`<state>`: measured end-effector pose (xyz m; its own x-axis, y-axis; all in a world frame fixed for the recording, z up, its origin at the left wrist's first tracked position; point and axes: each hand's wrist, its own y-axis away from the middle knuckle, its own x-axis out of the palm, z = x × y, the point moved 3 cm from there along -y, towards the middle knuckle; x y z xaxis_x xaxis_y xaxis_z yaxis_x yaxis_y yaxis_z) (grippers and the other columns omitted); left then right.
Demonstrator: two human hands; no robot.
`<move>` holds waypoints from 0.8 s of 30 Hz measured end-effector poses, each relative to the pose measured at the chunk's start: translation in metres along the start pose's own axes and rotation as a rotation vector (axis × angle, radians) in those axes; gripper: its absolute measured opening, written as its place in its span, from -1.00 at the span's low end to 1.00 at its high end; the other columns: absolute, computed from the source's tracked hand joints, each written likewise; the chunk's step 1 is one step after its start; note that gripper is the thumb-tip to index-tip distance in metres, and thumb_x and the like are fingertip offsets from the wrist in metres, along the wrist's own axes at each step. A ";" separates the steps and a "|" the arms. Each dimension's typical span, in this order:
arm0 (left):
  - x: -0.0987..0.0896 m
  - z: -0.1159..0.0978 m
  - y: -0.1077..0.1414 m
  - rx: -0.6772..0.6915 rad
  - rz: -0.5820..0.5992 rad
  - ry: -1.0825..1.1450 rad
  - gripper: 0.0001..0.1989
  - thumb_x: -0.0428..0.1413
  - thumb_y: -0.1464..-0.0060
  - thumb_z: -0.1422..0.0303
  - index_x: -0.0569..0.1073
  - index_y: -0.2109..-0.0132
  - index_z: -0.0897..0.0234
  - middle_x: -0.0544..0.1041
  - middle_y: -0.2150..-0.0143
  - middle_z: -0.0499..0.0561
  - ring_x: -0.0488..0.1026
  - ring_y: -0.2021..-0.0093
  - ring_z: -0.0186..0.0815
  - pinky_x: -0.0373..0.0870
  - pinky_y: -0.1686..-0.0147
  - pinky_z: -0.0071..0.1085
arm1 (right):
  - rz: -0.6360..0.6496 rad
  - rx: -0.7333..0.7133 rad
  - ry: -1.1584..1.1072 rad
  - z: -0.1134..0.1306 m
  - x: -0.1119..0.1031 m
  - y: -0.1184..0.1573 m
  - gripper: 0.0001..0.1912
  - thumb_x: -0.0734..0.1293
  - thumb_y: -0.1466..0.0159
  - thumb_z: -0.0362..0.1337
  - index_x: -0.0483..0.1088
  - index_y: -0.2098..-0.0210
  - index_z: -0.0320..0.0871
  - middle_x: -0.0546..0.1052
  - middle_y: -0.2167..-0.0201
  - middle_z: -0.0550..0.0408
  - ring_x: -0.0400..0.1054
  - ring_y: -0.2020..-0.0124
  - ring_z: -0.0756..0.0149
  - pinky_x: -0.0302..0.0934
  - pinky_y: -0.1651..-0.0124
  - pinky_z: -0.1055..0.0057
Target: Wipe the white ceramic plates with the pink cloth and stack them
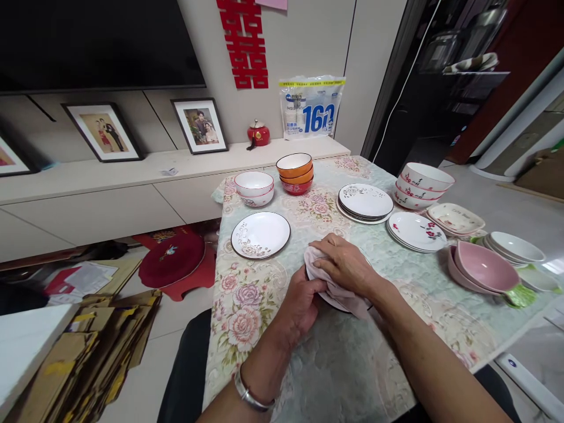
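My left hand point(304, 299) grips the near left rim of a white plate point(333, 303) with a dark edge, thumb on top. Across that plate, my right hand point(346, 263) presses a pale pink cloth point(352, 298), which covers most of it. A single white plate point(261, 235) with a floral pattern lies on the tablecloth to the left. Beyond my hands are a stack of dark-rimmed plates point(365, 201) and, further right, a stack of plates with red flowers point(416, 231).
White bowls point(254, 184) and orange bowls point(294, 166) are stacked at the back. Tall white bowls point(423, 182), a squarish dish point(456, 218), pink bowls point(486, 267) and small white bowls point(516, 246) line the right. A red stool point(173, 258) stands left of the table.
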<state>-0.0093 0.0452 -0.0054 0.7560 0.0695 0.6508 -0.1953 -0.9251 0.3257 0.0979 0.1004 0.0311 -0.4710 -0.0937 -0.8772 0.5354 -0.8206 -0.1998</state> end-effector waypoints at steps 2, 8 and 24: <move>-0.001 -0.002 0.000 0.007 0.000 0.013 -0.60 0.08 0.41 0.63 0.47 0.28 0.34 0.50 0.44 -0.05 0.40 0.41 -0.33 0.30 0.37 -0.42 | 0.053 -0.093 -0.164 0.002 -0.001 0.001 -0.70 0.27 -0.32 -0.30 0.46 -0.03 -0.06 0.46 0.16 0.03 0.34 0.10 0.25 0.20 0.03 0.36; -0.001 -0.004 0.001 0.024 0.026 0.013 -0.45 0.01 0.44 0.65 0.48 0.15 0.36 0.50 0.40 -0.04 0.36 0.38 -0.33 0.23 0.41 -0.45 | 0.075 0.119 -0.259 -0.028 -0.007 0.002 -0.78 0.33 -0.21 -0.37 0.54 0.18 -0.07 0.53 0.18 0.07 0.39 0.13 0.24 0.21 0.01 0.31; 0.000 -0.004 0.001 0.014 0.053 0.011 -0.42 0.00 0.49 0.64 0.48 0.16 0.38 0.48 0.40 -0.03 0.33 0.38 -0.32 0.22 0.40 -0.43 | 0.215 0.035 -0.320 -0.021 -0.009 0.003 -0.79 0.36 -0.15 -0.41 0.55 0.23 -0.10 0.53 0.21 0.09 0.39 0.15 0.26 0.20 0.04 0.36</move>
<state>-0.0124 0.0453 -0.0022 0.7376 0.0245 0.6748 -0.2259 -0.9328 0.2807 0.1190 0.1104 0.0294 -0.5482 -0.4328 -0.7156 0.6245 -0.7810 -0.0060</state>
